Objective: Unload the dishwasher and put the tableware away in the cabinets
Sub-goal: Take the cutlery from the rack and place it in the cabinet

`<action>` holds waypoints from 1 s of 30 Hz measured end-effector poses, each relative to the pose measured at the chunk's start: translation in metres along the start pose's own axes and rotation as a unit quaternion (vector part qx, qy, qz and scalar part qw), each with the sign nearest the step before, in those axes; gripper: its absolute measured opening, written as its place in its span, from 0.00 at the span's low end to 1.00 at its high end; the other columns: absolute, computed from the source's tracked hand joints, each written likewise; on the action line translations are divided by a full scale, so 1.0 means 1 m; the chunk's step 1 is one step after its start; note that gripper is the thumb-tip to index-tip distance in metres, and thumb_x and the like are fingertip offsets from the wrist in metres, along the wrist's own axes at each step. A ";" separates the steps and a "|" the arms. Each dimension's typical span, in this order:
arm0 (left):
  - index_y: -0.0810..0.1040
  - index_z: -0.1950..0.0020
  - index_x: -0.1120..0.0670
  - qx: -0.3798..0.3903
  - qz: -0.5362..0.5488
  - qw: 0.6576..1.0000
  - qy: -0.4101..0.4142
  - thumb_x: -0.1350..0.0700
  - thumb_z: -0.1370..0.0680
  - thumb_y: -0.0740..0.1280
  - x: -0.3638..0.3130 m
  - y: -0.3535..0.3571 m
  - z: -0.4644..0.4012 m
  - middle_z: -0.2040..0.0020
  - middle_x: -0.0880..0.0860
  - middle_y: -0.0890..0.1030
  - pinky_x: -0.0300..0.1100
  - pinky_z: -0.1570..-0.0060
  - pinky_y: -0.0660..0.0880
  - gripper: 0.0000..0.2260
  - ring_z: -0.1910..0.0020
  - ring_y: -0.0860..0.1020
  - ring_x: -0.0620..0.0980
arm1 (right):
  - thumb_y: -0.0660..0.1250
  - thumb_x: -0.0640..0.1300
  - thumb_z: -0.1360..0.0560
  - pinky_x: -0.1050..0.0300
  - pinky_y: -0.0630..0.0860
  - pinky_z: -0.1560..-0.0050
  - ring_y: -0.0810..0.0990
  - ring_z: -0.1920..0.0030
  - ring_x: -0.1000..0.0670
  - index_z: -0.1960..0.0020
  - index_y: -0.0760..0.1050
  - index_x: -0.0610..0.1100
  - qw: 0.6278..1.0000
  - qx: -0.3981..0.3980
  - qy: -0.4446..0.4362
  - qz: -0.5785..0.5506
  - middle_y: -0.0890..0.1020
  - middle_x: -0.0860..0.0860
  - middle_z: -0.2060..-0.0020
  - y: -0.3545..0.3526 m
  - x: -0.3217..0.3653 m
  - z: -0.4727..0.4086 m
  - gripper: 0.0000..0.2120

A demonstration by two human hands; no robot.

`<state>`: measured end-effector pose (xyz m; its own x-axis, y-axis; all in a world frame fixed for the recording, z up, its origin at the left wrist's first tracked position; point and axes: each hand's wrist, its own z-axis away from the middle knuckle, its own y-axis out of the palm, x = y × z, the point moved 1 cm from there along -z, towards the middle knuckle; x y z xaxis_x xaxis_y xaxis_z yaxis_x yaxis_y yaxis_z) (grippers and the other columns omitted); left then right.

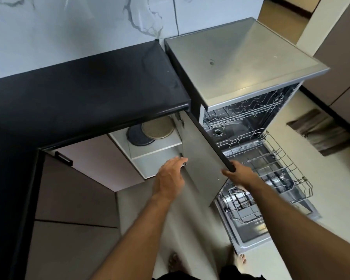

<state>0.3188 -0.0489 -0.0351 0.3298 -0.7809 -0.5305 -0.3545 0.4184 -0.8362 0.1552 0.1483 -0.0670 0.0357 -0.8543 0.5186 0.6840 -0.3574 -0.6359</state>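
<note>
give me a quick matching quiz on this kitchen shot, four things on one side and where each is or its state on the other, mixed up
Things:
1. right hand
2. round beige plate
3. grey wire lower dishwasher rack
4. left hand

Places or states:
A. pulled out over the dishwasher door
B. on the cabinet shelf
C. open, by the cabinet door's inner face
D. gripping the grey cabinet door's top edge

Pairs: 1-D, 2-B, 3-A, 4-C

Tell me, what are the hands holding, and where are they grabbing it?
The right hand grips the open cabinet door by its outer top corner. The left hand holds nothing; its straight fingers reach toward the door's inner face.
</note>
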 end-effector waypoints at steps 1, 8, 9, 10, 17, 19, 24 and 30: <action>0.80 0.38 0.56 0.003 0.001 1.000 0.003 0.66 0.32 0.56 -0.005 0.003 -0.001 0.41 0.58 0.82 0.47 0.36 0.72 0.26 0.38 0.78 0.57 | 0.65 0.59 0.22 0.51 0.77 0.45 0.80 0.52 0.46 0.26 0.64 0.48 1.000 0.002 -0.004 -0.002 0.80 0.43 0.42 0.001 -0.002 -0.001 0.28; 0.79 0.36 0.55 0.015 -0.018 0.999 0.038 0.71 0.30 0.62 -0.025 0.015 -0.015 0.41 0.56 0.82 0.48 0.36 0.73 0.25 0.37 0.78 0.54 | 0.69 0.57 0.24 0.48 0.76 0.41 0.80 0.46 0.46 0.25 0.60 0.51 0.998 0.015 -0.025 -0.057 0.78 0.46 0.35 0.004 -0.011 0.002 0.33; 0.79 0.36 0.54 0.015 -0.023 0.998 0.048 0.72 0.30 0.63 -0.029 0.016 -0.018 0.41 0.55 0.82 0.48 0.36 0.73 0.25 0.37 0.78 0.54 | 0.71 0.57 0.26 0.43 0.74 0.36 0.78 0.39 0.44 0.23 0.58 0.52 0.998 0.020 -0.025 -0.059 0.74 0.45 0.31 0.003 -0.015 0.005 0.37; 0.79 0.36 0.54 0.016 -0.024 0.998 0.055 0.72 0.29 0.64 -0.033 0.017 -0.021 0.41 0.55 0.82 0.47 0.36 0.73 0.25 0.36 0.77 0.54 | 0.72 0.58 0.28 0.40 0.70 0.32 0.74 0.33 0.41 0.23 0.56 0.53 0.998 0.020 -0.023 -0.062 0.70 0.45 0.27 0.001 -0.018 0.008 0.40; 0.78 0.34 0.55 0.016 0.023 0.992 0.123 0.72 0.27 0.65 -0.084 0.033 -0.041 0.39 0.55 0.81 0.39 0.34 0.69 0.24 0.35 0.76 0.51 | 0.71 0.60 0.27 0.40 0.68 0.32 0.74 0.33 0.42 0.25 0.62 0.54 0.991 -0.089 0.001 -0.099 0.69 0.47 0.27 -0.032 -0.059 0.036 0.35; 0.77 0.34 0.56 0.020 0.030 0.987 0.154 0.73 0.27 0.65 -0.100 0.040 -0.042 0.39 0.55 0.81 0.38 0.34 0.67 0.24 0.34 0.75 0.52 | 0.70 0.59 0.26 0.41 0.68 0.31 0.73 0.33 0.42 0.26 0.64 0.53 0.987 -0.122 0.018 -0.104 0.70 0.46 0.27 -0.040 -0.074 0.041 0.32; 0.77 0.35 0.58 0.018 0.047 0.977 0.208 0.69 0.26 0.59 -0.138 0.065 -0.042 0.42 0.55 0.82 0.40 0.33 0.70 0.21 0.37 0.77 0.52 | 0.68 0.56 0.23 0.44 0.69 0.34 0.73 0.33 0.44 0.28 0.66 0.50 0.978 -0.150 0.058 -0.130 0.72 0.46 0.29 -0.055 -0.112 0.047 0.27; 0.79 0.37 0.59 0.008 0.079 0.978 0.192 0.72 0.26 0.61 -0.185 0.119 -0.058 0.42 0.54 0.82 0.38 0.34 0.71 0.20 0.38 0.77 0.50 | 0.67 0.54 0.22 0.53 0.69 0.43 0.78 0.42 0.49 0.31 0.71 0.50 0.979 -0.146 0.085 -0.111 0.75 0.49 0.32 -0.071 -0.161 0.024 0.21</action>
<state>0.1650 0.1184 -0.0286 -0.0818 -0.8212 -0.5648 -0.3598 0.5528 -0.7516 0.1187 0.3203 -0.0921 -0.2300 -0.7847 0.5756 0.4233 -0.6133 -0.6669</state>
